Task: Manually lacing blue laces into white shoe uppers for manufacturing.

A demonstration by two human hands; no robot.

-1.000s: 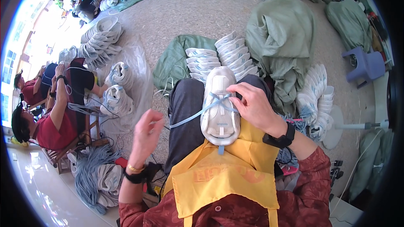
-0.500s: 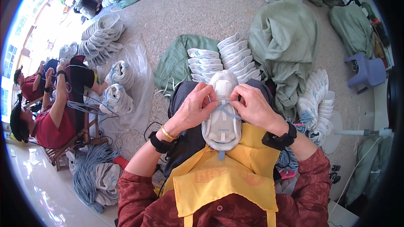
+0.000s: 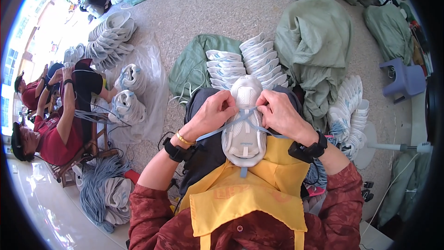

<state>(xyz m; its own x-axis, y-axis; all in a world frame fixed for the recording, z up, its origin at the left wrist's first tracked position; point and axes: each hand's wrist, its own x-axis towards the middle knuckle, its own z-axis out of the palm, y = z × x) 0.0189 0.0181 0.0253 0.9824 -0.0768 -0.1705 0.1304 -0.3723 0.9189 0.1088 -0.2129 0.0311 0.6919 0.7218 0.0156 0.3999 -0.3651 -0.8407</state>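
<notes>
A white and light-grey shoe upper point(image 3: 243, 142) lies on my lap over the yellow apron point(image 3: 249, 206), its rounded toe pointing away from me. Across its front runs a blue-grey shoelace point(image 3: 244, 117) that crosses itself over the eyelet area. My left hand point(image 3: 213, 115) pinches the lace at the upper's left edge, thumb against forefinger. On the opposite edge my right hand point(image 3: 281, 116) is closed in a similar pinch on the lace. Loose lengths of lace trail out below both hands. The fingertips partly hide the eyelets.
Beyond my knees stand stacks of white shoe uppers point(image 3: 261, 62) beside green cloth sacks point(image 3: 312, 37). More uppers point(image 3: 344, 109) and a blue-purple stool point(image 3: 403, 79) are at right. At left, a seated co-worker point(image 3: 58, 134) works near a bundle of blue-grey laces point(image 3: 97, 194).
The lace now crosses in an X over the upper, and a loose length shows below my left hand. Both hands have shifted slightly, staying close to the upper's edges.
</notes>
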